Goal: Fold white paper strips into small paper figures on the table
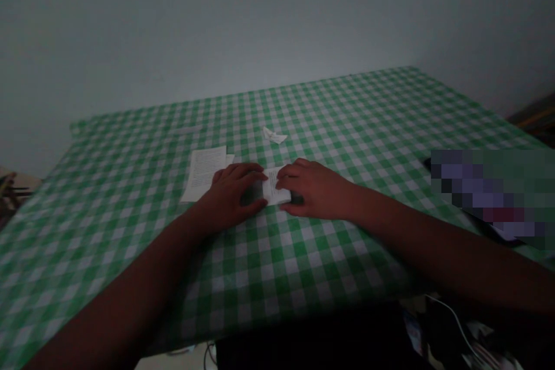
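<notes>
A small folded piece of printed paper (272, 185) lies on the tablecloth between my two hands. My left hand (232, 193) grips its left edge, thumb at the near corner and fingers at the far one. On the other side, my right hand (314, 188) holds the right edge, fingertips over the top and thumb at the near corner. Left of my left hand, and partly behind it, is a flat sheet of printed paper (206, 170). Beyond my hands sits a small creased scrap of paper (274, 136).
A green and white checked tablecloth (303, 266) covers the table, which stands by a pale wall (260, 23). At the right lies a dark flat device (498, 228), largely blurred out. A white cable (451, 312) hangs below the table's front edge among dim clutter.
</notes>
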`<state>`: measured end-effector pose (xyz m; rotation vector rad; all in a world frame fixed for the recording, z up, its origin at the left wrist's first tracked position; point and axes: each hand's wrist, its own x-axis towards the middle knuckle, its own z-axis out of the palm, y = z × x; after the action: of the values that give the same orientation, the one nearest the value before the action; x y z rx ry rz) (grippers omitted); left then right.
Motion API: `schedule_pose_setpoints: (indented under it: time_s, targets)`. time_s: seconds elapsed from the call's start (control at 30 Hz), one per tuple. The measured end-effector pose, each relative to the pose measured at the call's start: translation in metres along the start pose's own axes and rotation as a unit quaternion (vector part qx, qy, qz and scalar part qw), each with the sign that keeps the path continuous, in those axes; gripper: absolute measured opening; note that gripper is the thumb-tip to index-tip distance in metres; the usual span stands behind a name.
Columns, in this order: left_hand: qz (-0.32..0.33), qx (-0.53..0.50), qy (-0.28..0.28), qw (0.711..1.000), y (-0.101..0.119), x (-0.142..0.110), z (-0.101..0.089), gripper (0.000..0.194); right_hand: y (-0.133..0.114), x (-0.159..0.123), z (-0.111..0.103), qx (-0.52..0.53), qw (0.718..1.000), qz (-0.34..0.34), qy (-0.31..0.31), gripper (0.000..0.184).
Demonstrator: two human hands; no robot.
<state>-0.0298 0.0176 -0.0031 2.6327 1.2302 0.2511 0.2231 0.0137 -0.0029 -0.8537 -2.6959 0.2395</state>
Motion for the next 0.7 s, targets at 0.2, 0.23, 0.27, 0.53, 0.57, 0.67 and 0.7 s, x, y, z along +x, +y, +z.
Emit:
schedule_pose_setpoints:
  time_s: [0.2, 0.23, 0.27, 0.53, 0.57, 0.67, 0.7]
  targets:
    - [0.005, 0.000, -0.001, 1.000, -0.001, 0.000, 0.000, 0.046, -0.009, 0.000, 0.000, -0.029, 0.999, 0.013, -0.012, 0.030]
    - [0.004, -0.001, -0.001, 1.000, -0.002, 0.000, 0.000, 0.046, -0.010, 0.001, 0.000, -0.029, 0.999, 0.021, -0.014, 0.030]
    - [0.003, -0.001, -0.001, 1.000, -0.002, 0.000, 0.000, 0.045, -0.012, 0.001, -0.001, -0.031, 0.999, 0.029, -0.016, 0.029]
    - [-0.002, -0.014, 0.007, 1.000, 0.001, 0.001, -0.001, 0.040, -0.022, 0.002, 0.003, -0.038, 0.996, 0.084, -0.016, 0.031]
    - [-0.002, -0.013, 0.008, 1.000, 0.000, 0.001, -0.001, 0.040, -0.022, 0.002, 0.004, -0.038, 0.995, 0.093, -0.016, 0.032]
    - [0.001, -0.012, 0.005, 1.000, -0.001, 0.001, 0.000, 0.042, -0.023, 0.000, 0.004, -0.042, 0.993, 0.112, -0.019, 0.037]
    - [0.000, -0.011, 0.003, 1.000, -0.002, 0.001, 0.001, 0.042, -0.023, 0.000, 0.004, -0.044, 0.992, 0.115, -0.020, 0.038]
